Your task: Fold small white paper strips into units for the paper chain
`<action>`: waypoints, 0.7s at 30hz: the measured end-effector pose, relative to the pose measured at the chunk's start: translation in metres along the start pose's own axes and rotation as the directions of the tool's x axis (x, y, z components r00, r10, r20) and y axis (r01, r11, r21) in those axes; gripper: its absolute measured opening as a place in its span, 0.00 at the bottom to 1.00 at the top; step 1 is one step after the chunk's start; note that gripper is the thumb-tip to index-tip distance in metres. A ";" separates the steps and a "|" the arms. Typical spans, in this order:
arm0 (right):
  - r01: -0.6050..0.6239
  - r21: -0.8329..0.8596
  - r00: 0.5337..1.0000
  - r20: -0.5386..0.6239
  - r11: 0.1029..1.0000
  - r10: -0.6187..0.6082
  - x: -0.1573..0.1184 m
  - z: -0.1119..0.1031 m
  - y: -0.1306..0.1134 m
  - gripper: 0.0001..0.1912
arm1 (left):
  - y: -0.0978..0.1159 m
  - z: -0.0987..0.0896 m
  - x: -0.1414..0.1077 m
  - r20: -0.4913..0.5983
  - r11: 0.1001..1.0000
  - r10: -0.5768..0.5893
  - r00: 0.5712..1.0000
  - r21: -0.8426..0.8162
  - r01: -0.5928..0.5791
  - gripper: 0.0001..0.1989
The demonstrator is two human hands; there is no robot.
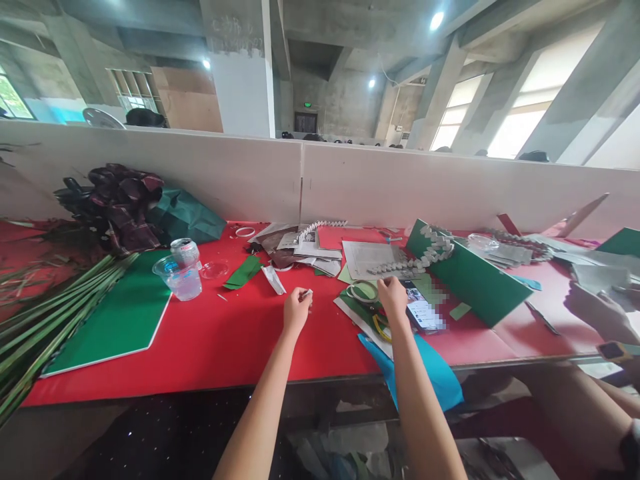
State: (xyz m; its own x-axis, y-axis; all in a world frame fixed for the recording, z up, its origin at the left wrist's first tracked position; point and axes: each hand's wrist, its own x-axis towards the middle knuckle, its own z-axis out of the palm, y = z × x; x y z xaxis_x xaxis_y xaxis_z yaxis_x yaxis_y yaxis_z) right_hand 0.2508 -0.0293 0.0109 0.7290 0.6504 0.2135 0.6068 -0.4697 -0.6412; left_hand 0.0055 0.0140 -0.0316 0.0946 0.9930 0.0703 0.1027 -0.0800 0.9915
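Note:
My left hand is closed over the red tabletop, and a small pale piece, perhaps folded paper, shows at its fingertips. To the right, my right hand is closed too; what its fingers hold, if anything, is hidden. Just beyond it lies a zigzag chain of folded paper on sheets of printed paper. Beside my right hand are a roll of tape, yellow-handled scissors and a lit phone. A blue sheet hangs over the table edge under my right forearm.
A green board stands upright on the right, with another paper chain over it. At left are a plastic cup, a can, long green leaves and a flat green board. A co-worker's hand holds papers at far right.

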 end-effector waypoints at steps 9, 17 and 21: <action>0.164 -0.025 0.984 0.076 0.986 -0.161 -0.027 -0.001 -0.032 0.09 | -0.003 0.001 0.000 0.007 0.999 0.013 1.000 0.029 -0.013 0.09; 0.351 0.115 0.936 0.001 0.929 -0.353 -0.032 0.040 -0.013 0.08 | -0.004 0.001 0.000 -0.008 0.989 0.063 0.998 0.138 -0.061 0.08; 0.299 0.024 0.954 -0.050 0.954 -0.297 -0.020 0.032 -0.009 0.09 | -0.003 0.000 -0.001 -0.010 0.989 0.062 0.998 0.139 -0.060 0.08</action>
State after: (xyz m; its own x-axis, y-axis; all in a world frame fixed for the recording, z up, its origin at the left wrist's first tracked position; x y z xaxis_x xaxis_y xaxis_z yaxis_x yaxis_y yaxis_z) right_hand 0.2211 -0.0192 -0.0114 0.5307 0.7299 0.4308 0.7889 -0.2395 -0.5660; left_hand 0.0055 0.0130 -0.0343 0.0906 0.9869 0.1333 0.2329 -0.1511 0.9607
